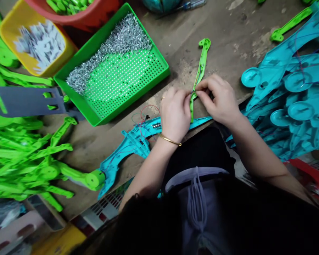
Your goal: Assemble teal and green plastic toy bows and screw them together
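A long green plastic strip [202, 63] with a hooked end lies in front of me, thin wires running along its inner side. My left hand [175, 111], with a gold bangle and a ring, pinches at the strip's middle. From the other side my right hand [219, 97] has thumb and forefinger closed at the same spot, on a thin wire; the fingertips partly hide it. Under my left hand, a curved blue plastic shell [130, 143] lies along the table's front edge, holding a metal spring [156, 125]. Loose red and dark wires [143, 122] rise from the shell.
A green perforated basket [130, 95] of small screws stands left of centre. Behind it are a yellow bin [69, 53] of pale pieces and a red tub [69, 17]. Green parts [18, 156] heap at left, blue shells [279, 85] at right. A screwdriver [192, 5] lies at the back.
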Action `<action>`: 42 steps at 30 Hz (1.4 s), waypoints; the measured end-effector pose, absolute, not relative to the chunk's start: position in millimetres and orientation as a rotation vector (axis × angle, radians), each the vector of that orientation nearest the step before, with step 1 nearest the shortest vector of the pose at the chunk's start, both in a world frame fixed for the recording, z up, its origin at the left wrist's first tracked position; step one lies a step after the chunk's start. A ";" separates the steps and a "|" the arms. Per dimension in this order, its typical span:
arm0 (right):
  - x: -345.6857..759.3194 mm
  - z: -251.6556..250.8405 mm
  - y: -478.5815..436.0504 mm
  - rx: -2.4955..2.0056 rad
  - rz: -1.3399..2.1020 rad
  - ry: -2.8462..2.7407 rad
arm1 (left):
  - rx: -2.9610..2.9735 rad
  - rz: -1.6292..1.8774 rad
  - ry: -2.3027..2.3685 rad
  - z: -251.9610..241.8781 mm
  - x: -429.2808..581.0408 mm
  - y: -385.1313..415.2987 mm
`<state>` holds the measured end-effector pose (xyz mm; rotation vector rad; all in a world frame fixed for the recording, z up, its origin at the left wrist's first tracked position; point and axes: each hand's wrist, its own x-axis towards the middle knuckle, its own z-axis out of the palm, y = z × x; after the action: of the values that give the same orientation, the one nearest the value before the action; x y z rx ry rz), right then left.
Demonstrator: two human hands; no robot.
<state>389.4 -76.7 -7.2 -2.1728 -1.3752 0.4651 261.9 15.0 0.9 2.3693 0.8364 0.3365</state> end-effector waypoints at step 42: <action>382.7 -0.4 -100.1 -2.156 0.336 -1.441 | 2.449 0.366 0.775 -3.7 255.5 11.9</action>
<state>382.7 -100.1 -0.4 -2.1556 -1.4415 0.3359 255.5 11.9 -3.7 2.4486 0.7755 0.3663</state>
